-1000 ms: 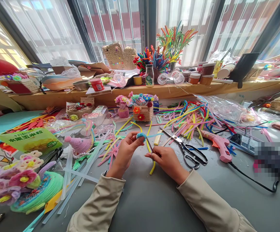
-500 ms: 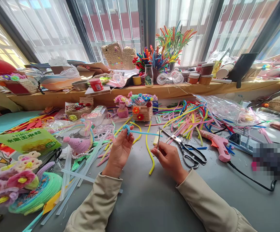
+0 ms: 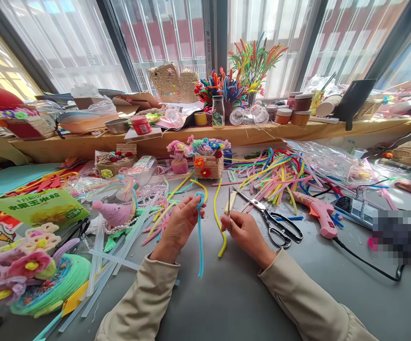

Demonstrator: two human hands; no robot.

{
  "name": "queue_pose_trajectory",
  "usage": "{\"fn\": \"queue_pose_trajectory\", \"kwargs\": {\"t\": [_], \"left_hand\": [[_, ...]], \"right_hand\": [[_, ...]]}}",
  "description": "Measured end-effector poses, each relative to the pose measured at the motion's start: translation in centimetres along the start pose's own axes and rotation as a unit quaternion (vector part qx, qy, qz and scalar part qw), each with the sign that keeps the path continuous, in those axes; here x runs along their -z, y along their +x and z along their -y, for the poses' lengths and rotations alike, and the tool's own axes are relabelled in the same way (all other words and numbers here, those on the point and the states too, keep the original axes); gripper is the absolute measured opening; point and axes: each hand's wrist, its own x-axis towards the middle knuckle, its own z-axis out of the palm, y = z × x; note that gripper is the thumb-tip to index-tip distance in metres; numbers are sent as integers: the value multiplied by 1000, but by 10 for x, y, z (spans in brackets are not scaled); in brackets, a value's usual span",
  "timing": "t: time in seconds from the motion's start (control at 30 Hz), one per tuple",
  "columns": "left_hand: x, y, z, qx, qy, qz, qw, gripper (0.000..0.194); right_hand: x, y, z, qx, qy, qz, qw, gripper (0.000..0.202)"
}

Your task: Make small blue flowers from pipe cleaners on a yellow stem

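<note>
My left hand (image 3: 181,220) pinches a light blue pipe cleaner (image 3: 201,246). Its upper end is bent into small loops at the fingertips, and the long tail hangs straight down over the table. Upright in the closed fingers of my right hand (image 3: 246,232) is a slim pointed metal tool (image 3: 229,202); its exact kind is hard to make out. Between the hands, a yellow pipe cleaner (image 3: 219,218) lies on the grey table (image 3: 212,303). Large scissors (image 3: 272,218) with black handles rest just right of my right hand.
A pink glue gun (image 3: 321,215) with a black cord lies to the right, before a heap of colourful pipe cleaners (image 3: 276,175). Clear glue sticks (image 3: 120,258) and a purple knitted cone (image 3: 115,213) are at left. Behind stands a woven basket (image 3: 209,168) of flowers.
My left hand has turned and lowered slightly toward the right. The pipe cleaner's tail, which pointed right toward the tool, now hangs down. My right hand has barely moved.
</note>
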Motion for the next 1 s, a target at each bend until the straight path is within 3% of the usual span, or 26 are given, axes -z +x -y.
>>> {"fn": "queue_pose_trajectory", "kwargs": {"t": [0.13,0.5,1.0], "left_hand": [[-3,-2,4,7,53,21,998,13],[-4,-5,2,35,93,85,992,11],[-2,-3,4,37,103,84,990,14]], "right_hand": [[-3,-2,2,18,-64,61,996,35],[-5,-4,-2,21,-119,111,986,36],[-6,0,-2,22,-141,43,989,35]]}}
